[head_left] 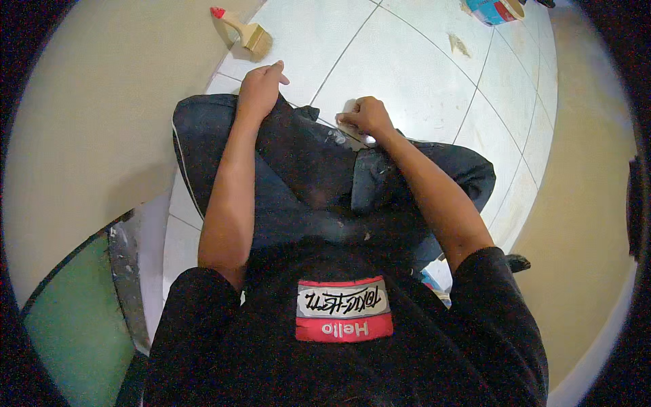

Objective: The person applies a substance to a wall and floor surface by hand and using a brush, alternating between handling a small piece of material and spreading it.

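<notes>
My left hand lies on my left shin with its fingers partly stretched out and nothing seen in them. Just beyond it, a paintbrush with a pale wooden handle, a red handle tip and tan bristles lies by the foot of the wall. Over the floor in front of my crossed legs, my right hand is closed, thumb and fingers drawn together. What it holds, if anything, I cannot make out. A small pale, shiny patch shows on the floor below that hand.
White floor tiles run between beige walls on both sides. A blue and red paint bucket stands at the far right. A tan smear or scrap marks the tiles nearer. At my left is a green panel with a dark edge.
</notes>
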Tool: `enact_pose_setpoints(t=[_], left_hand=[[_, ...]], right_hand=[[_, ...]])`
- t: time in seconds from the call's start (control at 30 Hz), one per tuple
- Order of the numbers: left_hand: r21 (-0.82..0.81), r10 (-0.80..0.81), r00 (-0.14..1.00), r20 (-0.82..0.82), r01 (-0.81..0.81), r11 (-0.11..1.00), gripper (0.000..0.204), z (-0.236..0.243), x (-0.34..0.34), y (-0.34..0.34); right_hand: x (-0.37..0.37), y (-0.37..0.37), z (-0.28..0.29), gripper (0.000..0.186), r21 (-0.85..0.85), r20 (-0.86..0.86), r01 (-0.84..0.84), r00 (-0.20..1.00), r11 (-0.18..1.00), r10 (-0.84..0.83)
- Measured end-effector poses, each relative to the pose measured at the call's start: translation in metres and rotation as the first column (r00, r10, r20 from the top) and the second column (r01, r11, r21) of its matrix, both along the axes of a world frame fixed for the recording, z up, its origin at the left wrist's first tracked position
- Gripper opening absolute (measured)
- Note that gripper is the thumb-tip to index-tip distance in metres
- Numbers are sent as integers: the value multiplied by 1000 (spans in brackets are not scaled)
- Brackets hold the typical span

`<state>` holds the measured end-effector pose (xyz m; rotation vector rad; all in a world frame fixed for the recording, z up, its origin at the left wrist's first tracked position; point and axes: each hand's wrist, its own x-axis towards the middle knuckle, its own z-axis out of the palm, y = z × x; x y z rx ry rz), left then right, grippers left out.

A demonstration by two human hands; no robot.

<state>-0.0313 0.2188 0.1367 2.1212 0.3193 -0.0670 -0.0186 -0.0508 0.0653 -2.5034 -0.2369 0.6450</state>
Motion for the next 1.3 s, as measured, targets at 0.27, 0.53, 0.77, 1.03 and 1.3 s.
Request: enact_pose_setpoints(t=[0.27, 0.53, 0.77, 1.03, 1.3], left_hand=[[20, 27, 997, -70, -26, 999, 48, 9, 0, -12], [-67, 73, 993, -97, -80, 995, 49, -5, -7, -9], [-71, 71, 997, -13, -72, 995, 48, -5, -6, -7], [-11, 38, 996, -84, -39, 999, 49, -4, -4, -2], [-76, 49, 993, -109, -57, 995, 50, 5, -4, -13]], right_hand=[[3, -17, 1, 51, -51, 24, -23, 999, 998, 24], [-1, -15, -7, 49, 48, -148, 78, 986, 996, -70], [-4, -14, -15, 55, -57, 83, -9, 996, 998, 14], [8, -3, -21, 48, 20, -25, -15, 1000, 1000, 16], [21, -17, -21, 51, 21, 69, 196, 978, 980, -197]])
